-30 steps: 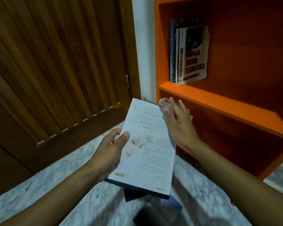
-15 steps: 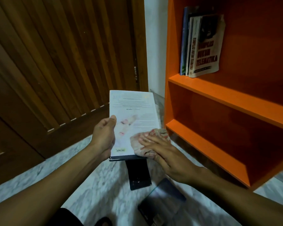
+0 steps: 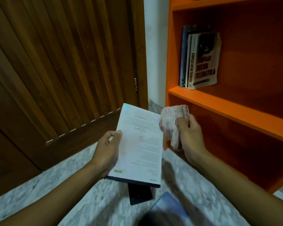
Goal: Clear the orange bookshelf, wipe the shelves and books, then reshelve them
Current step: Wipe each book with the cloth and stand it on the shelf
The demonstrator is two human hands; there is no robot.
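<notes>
My left hand (image 3: 107,152) grips the left edge of a white-covered book (image 3: 140,144), held flat above the floor with its back cover up. My right hand (image 3: 189,137) clutches a bunched pale cloth (image 3: 174,123) just off the book's right edge, near its far corner. The orange bookshelf (image 3: 232,108) stands to the right. Three books (image 3: 201,59) stand upright at the left end of its middle shelf, the outermost with a torn cover. The lower shelf compartment is dark and shows nothing in it.
A dark book (image 3: 140,194) and a blue book (image 3: 169,207) lie on the marble floor (image 3: 72,190) beneath my hands. A slatted wooden door (image 3: 64,62) fills the left, with a white wall strip (image 3: 155,54) between it and the shelf.
My right hand lifted the cloth from the book's near end to beside its far right corner, now bunched in the fist. The book stayed in my left hand.
</notes>
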